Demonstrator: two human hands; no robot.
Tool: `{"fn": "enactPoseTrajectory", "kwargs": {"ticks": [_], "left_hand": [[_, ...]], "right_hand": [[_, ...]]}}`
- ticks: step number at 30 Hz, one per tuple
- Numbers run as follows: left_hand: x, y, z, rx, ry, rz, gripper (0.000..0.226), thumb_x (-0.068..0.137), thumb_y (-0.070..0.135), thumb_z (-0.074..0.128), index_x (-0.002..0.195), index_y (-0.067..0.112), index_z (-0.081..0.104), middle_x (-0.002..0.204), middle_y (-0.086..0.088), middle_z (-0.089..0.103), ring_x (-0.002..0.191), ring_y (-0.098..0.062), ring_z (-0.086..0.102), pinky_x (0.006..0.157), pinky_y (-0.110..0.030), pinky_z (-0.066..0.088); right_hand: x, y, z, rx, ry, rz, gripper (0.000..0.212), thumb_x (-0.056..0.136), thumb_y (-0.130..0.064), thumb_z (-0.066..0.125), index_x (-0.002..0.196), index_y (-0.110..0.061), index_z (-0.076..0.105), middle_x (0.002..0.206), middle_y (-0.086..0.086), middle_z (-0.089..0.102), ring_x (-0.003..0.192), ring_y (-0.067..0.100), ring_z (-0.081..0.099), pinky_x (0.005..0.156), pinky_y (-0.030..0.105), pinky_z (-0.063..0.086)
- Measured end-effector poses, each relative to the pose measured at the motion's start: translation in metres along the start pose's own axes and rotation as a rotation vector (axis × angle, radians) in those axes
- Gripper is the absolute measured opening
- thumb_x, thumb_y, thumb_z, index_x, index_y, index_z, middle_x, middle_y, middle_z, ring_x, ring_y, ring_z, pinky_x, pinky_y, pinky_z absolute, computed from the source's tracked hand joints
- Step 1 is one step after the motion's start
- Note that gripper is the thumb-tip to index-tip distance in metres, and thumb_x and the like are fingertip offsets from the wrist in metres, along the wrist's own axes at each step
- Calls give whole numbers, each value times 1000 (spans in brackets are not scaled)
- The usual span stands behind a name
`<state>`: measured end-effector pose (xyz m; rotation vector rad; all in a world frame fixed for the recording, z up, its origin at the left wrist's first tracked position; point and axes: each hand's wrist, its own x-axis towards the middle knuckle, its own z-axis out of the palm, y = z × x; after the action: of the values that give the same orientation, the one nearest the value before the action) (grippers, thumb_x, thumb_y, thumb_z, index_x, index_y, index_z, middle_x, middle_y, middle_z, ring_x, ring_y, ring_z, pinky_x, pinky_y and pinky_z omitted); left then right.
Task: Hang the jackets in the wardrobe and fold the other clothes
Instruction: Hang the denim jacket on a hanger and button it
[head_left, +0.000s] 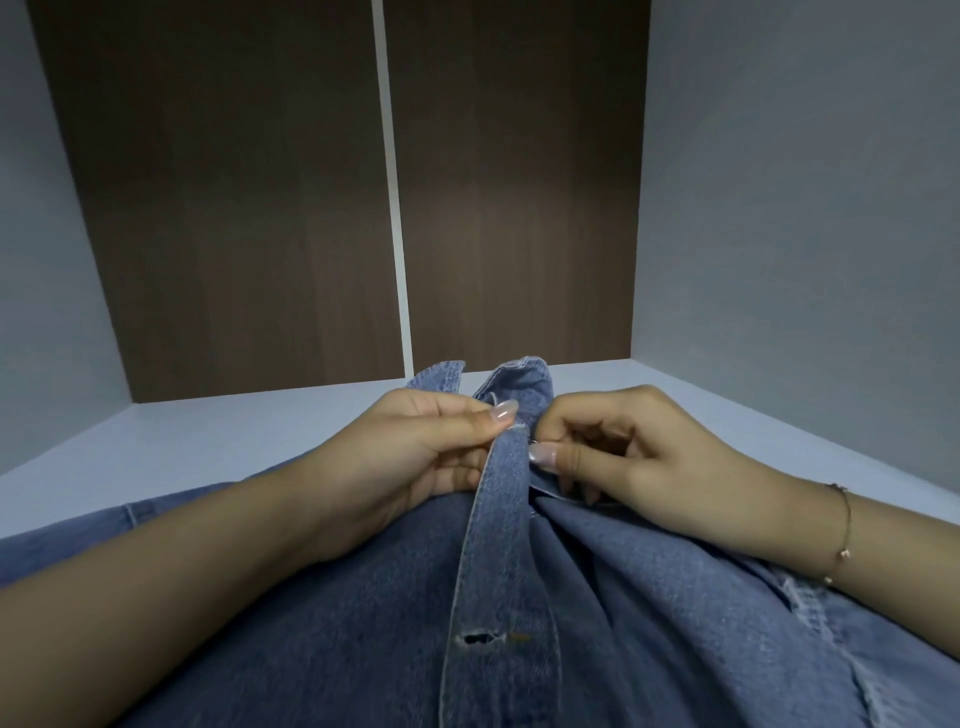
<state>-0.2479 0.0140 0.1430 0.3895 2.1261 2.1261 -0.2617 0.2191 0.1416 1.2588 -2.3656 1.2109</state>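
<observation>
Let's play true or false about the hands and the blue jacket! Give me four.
1. Both hands, the left hand and the right hand, pinch the denim jacket. True.
2. The jacket is red. False: it is blue denim.
3. A bracelet is on the right wrist. True.
4. The jacket hangs on a hanger. False: it lies on the white surface; no hanger shows.

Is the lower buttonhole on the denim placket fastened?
No, the buttonhole on the denim jacket placket gapes open with no button through it.
</observation>
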Motion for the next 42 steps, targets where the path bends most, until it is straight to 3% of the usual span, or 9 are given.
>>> {"fn": "enactPoseTrajectory", "kwargs": {"ticks": [4,9,14,17,21,25,30,37,42], "left_hand": [[-2,-2,0,25,-15,22,43,74,26,70,99,-9,69,111,-31,66,95,-31,62,91,-36,54],[-4,-2,-3,-4,-102,61,26,82,16,63,96,-3,73,98,-23,70,84,-23,65,82,-28,57],[-5,-2,-4,330,-82,256,21,75,18,71,93,8,72,86,-8,72,77,-16,65,73,-19,55],[-3,-3,-1,488,-45,311,18,71,26,76,87,17,71,78,7,69,71,-11,62,72,-19,53],[4,-12,3,646,66,262,18,78,9,79,76,21,66,66,4,66,61,-7,60,68,-25,53],[7,-17,5,732,144,248,20,75,12,81,71,24,65,57,10,65,53,2,58,61,-16,50],[9,-19,5,753,157,272,22,72,17,85,68,22,63,49,16,60,46,7,53,52,-6,41],[8,-12,-3,568,-29,113,12,85,18,72,74,14,67,61,5,67,59,-1,64,60,-11,50],[8,-12,0,505,-34,-37,22,90,22,67,70,12,67,67,0,61,57,-5,49,56,-16,40]], "right_hand": [[-2,0,0,14,32,-13,22,93,-23,61,80,-5,62,67,10,61,62,27,58,64,42,50],[-2,1,2,-72,44,-28,18,94,-18,61,80,-7,64,66,11,61,64,31,56,65,50,49],[-1,2,2,103,25,96,15,93,-11,62,82,-2,67,71,13,67,60,15,61,60,23,50],[1,2,6,206,-6,211,16,94,-4,58,84,6,67,70,15,68,59,12,62,56,21,51],[6,-5,10,383,-39,402,20,94,5,49,89,16,65,70,17,68,59,17,65,59,21,55],[11,-14,11,469,-51,563,27,87,-15,61,84,11,70,74,22,70,60,20,66,61,21,57],[16,-15,14,340,-20,601,17,87,-1,61,82,11,71,68,19,69,53,16,63,59,19,56],[12,-9,16,283,-21,572,17,87,2,60,71,-4,64,60,12,63,49,11,60,56,14,49],[7,-3,17,219,-59,471,8,85,6,64,81,0,65,62,9,65,52,10,60,57,15,50]]}}
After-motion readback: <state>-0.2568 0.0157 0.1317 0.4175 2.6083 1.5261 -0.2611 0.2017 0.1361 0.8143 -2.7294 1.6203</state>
